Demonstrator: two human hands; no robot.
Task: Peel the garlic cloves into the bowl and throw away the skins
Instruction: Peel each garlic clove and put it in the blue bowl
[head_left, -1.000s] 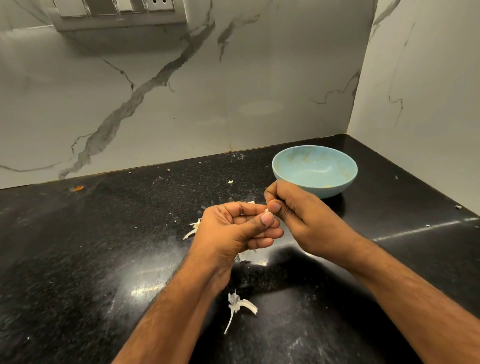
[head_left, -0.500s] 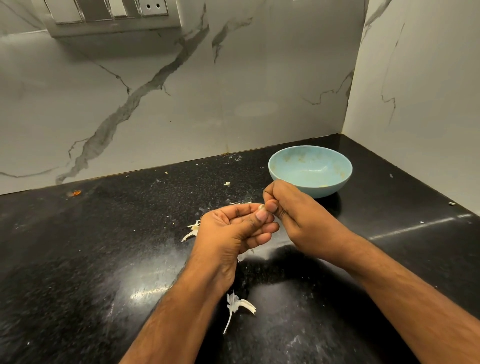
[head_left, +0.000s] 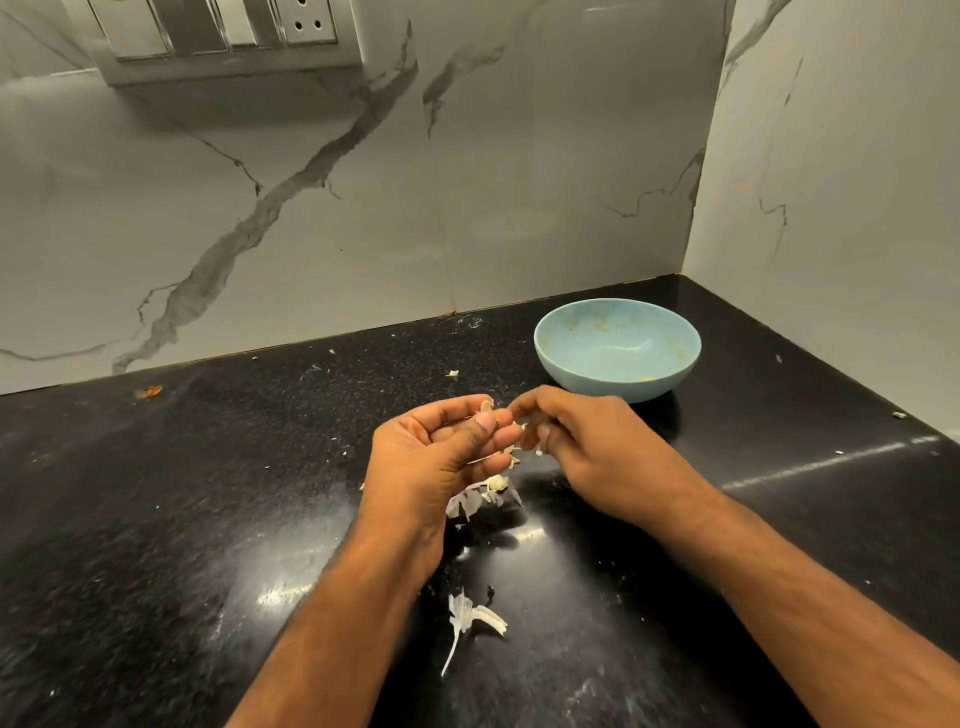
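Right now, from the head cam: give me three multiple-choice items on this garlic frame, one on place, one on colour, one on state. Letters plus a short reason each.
1. Where is the bowl relative to the hands?
A. Beyond the right hand, towards the corner of the walls
B. Left of the left hand
C. Under both hands

2. What colour is the bowl?
A. Red
B. Light blue
C. Black

3. What is the state of the skins?
A. All in the bowl
B. None removed yet
C. Loose pieces lie on the counter, such as the skin piece between the forearms

Key: 1 A, the bowl sits past the right hand by the wall corner. 2 B, its rim and inside are pale blue. 3 C, white scraps lie on the black counter, and no peeled clove shows in the bowl.
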